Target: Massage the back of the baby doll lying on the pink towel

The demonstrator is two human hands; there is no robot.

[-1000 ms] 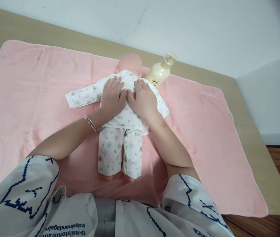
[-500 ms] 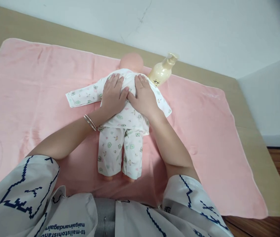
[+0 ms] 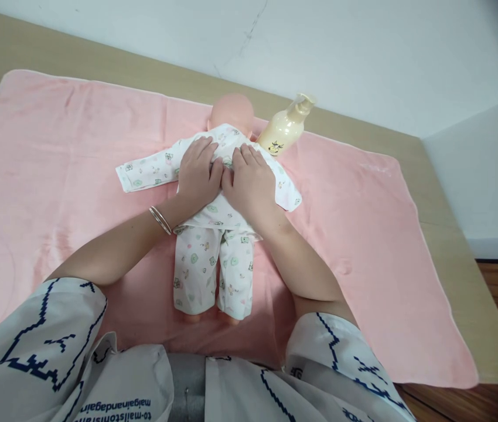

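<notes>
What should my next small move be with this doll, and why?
Perhaps slide your bare left hand and bare right hand gently outward, away from each other. Both lie on the white, printed cloth top of the bald, pinkish doll, thumbs close together near the middle, and more of the top shows to either side.

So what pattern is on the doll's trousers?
The trousers are white with small, scattered green and pink prints, shown best in the head view.
</notes>
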